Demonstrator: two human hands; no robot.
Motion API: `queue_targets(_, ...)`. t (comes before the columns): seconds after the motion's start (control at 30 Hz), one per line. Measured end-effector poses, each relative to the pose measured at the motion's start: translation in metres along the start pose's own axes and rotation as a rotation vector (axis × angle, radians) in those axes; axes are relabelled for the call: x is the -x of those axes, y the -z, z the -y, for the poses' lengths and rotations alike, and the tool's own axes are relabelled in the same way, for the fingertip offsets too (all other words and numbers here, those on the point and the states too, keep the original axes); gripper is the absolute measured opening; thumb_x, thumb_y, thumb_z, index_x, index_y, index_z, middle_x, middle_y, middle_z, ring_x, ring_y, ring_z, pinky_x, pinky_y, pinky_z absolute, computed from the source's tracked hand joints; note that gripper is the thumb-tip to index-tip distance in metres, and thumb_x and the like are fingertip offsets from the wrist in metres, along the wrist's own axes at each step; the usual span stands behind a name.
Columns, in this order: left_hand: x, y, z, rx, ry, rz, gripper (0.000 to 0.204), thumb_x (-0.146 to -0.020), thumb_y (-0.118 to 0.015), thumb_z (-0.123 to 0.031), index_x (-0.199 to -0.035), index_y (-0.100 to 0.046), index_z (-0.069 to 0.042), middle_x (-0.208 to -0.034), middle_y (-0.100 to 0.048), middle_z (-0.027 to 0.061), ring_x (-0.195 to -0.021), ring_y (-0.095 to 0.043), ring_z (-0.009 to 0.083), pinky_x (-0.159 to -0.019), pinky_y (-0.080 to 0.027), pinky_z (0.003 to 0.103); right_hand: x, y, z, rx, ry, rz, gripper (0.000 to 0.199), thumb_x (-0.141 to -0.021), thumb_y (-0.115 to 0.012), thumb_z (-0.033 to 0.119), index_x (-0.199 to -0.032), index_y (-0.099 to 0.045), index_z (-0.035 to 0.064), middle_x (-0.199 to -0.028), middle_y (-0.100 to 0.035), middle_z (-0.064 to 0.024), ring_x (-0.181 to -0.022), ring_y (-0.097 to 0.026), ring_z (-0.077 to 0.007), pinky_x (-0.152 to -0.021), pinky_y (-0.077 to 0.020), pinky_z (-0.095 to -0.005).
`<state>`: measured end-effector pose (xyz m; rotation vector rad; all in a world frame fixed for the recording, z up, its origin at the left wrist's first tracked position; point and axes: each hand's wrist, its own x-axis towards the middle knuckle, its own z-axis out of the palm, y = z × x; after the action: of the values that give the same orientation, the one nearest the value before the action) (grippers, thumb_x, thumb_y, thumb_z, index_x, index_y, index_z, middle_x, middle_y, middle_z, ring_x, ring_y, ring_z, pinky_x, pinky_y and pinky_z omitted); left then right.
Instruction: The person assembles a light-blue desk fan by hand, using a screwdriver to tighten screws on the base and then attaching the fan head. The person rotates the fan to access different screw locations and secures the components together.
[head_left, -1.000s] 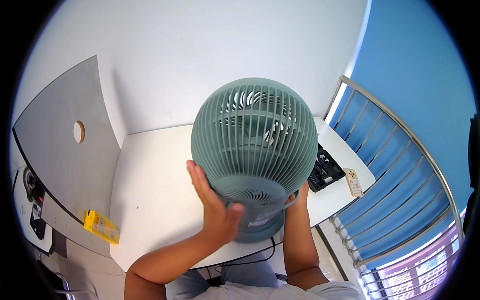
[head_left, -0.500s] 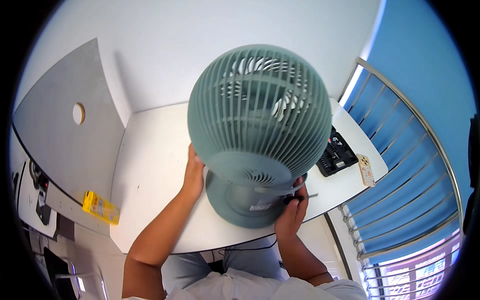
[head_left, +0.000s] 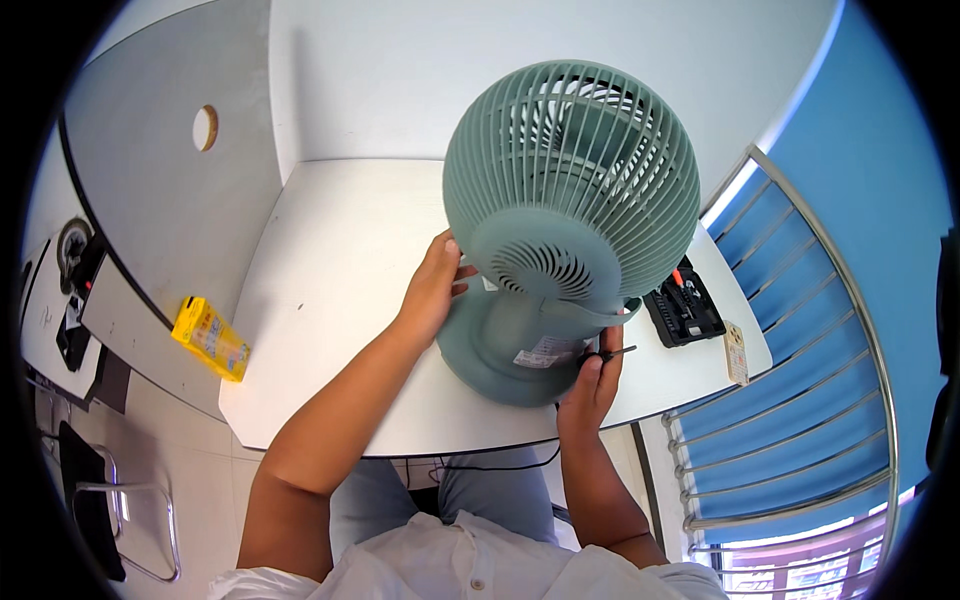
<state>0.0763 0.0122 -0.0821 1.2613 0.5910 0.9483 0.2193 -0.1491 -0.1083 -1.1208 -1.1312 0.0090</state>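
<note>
A grey-green round fan [head_left: 545, 245] stands on the white table, its rear housing and slotted vent toward me and a pale label low on its stand. My left hand [head_left: 432, 285] is at the fan's left side, thumb against the grille edge and fingers apart beside the stand. Right of the stand, my right hand [head_left: 592, 388] is closed on a small screwdriver [head_left: 607, 354] with a dark handle. Its thin metal shaft points right, away from the fan. Part of the right fingers is hidden behind the fan's curved handle.
A black tool case [head_left: 688, 308] with bits and an orange-red piece lies open at the right. Beside it is a cream remote-like object [head_left: 735, 352]. A yellow box [head_left: 210, 338] sits at the left table edge by a grey partition [head_left: 170, 150]. Metal railing [head_left: 840, 250] runs along the right.
The view has shifted, so the fan appears farther right and higher. My left fingers now show spread beside the stand. The right hand still holds the screwdriver by the stand.
</note>
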Motion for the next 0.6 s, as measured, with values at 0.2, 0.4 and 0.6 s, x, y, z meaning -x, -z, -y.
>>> queue_targets(0.2, 0.017, 0.011, 0.027, -0.309, -0.28, 0.021, 0.053, -0.098, -0.044, -0.035, -0.136, -0.038, 0.0, -0.126, -0.054, 0.02, -0.114, -0.055, 0.0288, -0.098, -0.041, 0.036, -0.005, -0.011, -0.014, -0.023, -0.084, 0.024, 0.057, -0.1, -0.036, 0.03, -0.145, -0.023, -0.002, -0.149, -0.028, -0.0159, -0.137, -0.028, -0.0274, -0.11, -0.0228, -0.0383)
queue_targets(0.4, 0.046, -0.011, 0.037, -0.737, -0.435, 0.147, 0.089, -0.086, -0.053, -0.053, -0.144, -0.016, 0.004, -0.144, -0.03, 0.0244, -0.135, -0.03, 0.0361, -0.111, -0.017, 0.054, -0.026, 0.008, -0.038, -0.32, -0.18, -0.047, 0.062, -0.097, -0.046, 0.044, -0.142, -0.03, 0.0048, -0.134, -0.041, -0.0078, -0.119, -0.041, -0.0185, -0.102, -0.0326, -0.0393)
queue_targets(0.6, 0.049, -0.006, 0.034, -0.759, -0.46, 0.191, 0.091, -0.084, -0.059, -0.045, -0.144, -0.012, 0.005, -0.146, -0.026, 0.0259, -0.136, -0.028, 0.0364, -0.113, -0.014, 0.052, -0.028, 0.008, -0.048, -0.431, -0.19, -0.054, 0.061, -0.097, -0.046, 0.042, -0.139, -0.031, -0.0001, -0.136, -0.041, -0.0118, -0.124, -0.039, -0.0228, -0.106, -0.0277, -0.0386)
